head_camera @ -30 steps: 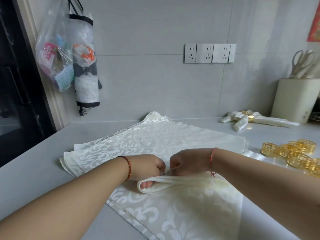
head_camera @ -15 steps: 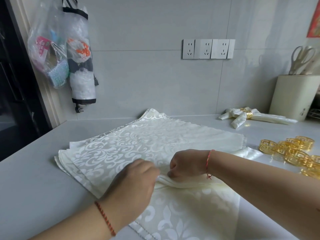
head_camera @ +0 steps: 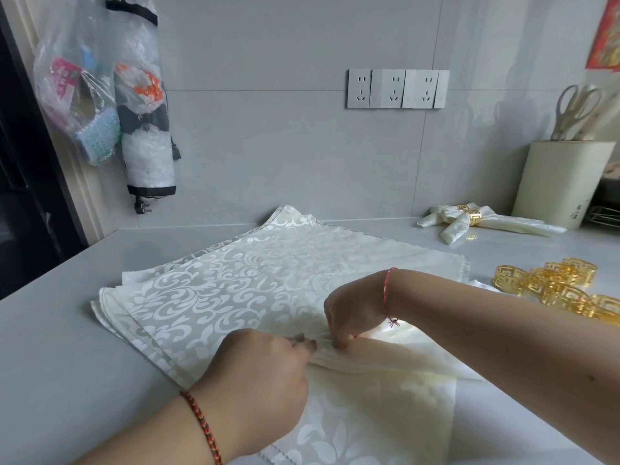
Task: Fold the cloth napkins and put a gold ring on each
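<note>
Napkin stack (head_camera: 268,273) mid-counter (head_camera: 60,330) — loose rings (head_camera: 557,286) right; ringed napkin (head_camera: 469,219) behind, before knife block (head_camera: 560,182).

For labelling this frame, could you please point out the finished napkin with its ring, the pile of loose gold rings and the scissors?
finished napkin (head_camera: 459,226): head view, on a folded cloth tail left of its ring.
loose gold rings (head_camera: 550,286): head view, middle of the pile.
scissors (head_camera: 575,109): head view, on the handle loops.

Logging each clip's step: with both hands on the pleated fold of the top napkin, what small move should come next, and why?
Probably gather one more pleat toward the body. The left hand and right hand pinch only a narrow fold in the top napkin, much of which lies flat. The loose gold rings wait untouched at the right.
</note>
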`<state>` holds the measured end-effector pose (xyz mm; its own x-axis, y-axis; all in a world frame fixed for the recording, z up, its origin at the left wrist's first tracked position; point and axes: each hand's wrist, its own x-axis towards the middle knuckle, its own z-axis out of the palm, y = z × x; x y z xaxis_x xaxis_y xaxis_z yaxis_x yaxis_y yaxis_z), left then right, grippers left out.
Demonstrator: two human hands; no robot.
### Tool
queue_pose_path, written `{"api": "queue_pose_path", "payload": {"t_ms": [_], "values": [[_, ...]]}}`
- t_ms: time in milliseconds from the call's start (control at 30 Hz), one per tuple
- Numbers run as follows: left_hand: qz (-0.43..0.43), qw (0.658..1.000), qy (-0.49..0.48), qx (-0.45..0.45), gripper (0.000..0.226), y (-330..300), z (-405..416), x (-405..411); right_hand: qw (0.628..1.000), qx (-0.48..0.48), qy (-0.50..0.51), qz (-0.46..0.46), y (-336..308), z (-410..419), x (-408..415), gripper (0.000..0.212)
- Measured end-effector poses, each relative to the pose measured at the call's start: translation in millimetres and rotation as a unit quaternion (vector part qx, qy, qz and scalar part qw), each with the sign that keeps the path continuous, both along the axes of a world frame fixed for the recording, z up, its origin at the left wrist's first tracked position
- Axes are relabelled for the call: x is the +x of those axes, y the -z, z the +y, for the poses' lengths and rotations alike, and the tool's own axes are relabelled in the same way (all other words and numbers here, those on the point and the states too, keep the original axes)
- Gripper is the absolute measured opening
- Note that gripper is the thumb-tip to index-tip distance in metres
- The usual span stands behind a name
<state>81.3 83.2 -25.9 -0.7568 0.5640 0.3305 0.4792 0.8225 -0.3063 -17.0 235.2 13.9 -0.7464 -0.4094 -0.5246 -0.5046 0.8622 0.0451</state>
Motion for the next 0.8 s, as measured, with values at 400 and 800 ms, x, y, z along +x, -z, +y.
{"api": "queue_pose_path", "payload": {"t_ms": [400, 800], "values": [[-0.05, 0.998, 0.045, 0.018, 0.065, 7, 5, -11, 0.998, -0.043, 0.033, -0.022, -21, 82, -29, 0.042], [-0.054, 0.996, 0.06, 0.038, 0.056, 18, 2, -12, 0.984, -0.137, 0.087, -0.066, -17, 92, -25, 0.035]]}}
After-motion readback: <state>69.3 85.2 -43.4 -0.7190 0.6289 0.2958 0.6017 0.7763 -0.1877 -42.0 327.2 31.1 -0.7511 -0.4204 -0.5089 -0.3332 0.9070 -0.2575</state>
